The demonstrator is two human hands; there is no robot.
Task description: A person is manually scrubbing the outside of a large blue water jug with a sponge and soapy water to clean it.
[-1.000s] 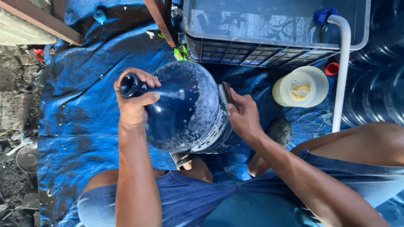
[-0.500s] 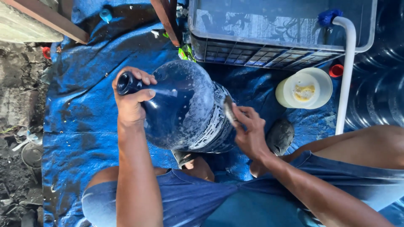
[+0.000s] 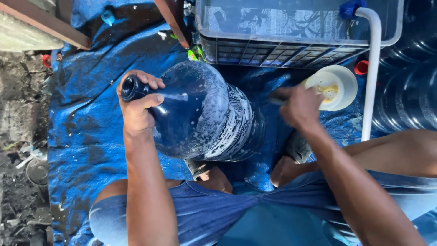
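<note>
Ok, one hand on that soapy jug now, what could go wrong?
The left hand alone grips the neck of the sudsy, tilted jug; it could slip or roll on the tarp. The right hand, blurred near the bowl, might tip it.

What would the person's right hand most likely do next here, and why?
Probably dip into the white bowl and come back to the big blue bottle. The right hand is off the bottle and close to the bowl, which holds something yellowish, while the left hand grips the neck and suds cover the bottle's side.
</note>
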